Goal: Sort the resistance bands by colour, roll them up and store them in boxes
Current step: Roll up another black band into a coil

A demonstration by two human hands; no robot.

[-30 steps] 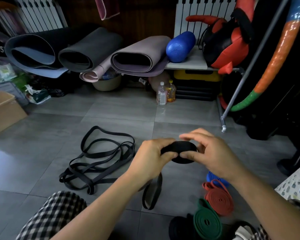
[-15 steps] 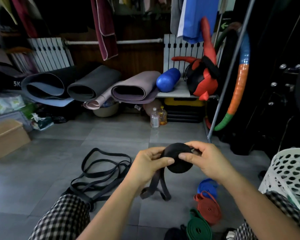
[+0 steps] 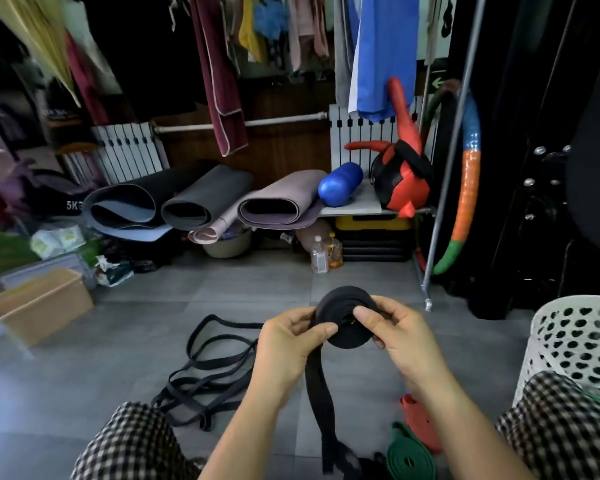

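Both hands grasp the black band roll (image 3: 343,320): left hand (image 3: 288,344) pinches its edge, right hand (image 3: 400,337) thumbs its centre; loose tail (image 3: 321,393) dangles below the roll.

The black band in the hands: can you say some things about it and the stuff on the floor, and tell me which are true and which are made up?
1. The left hand and the right hand both hold the black band. True.
2. The black band is rolled up all the way. False: a loose tail hangs down from the roll.
3. A green band lies rolled up on the floor. True.
4. The loose black bands are inside the white basket. False: they lie spread on the floor tiles, far to the left of the basket.
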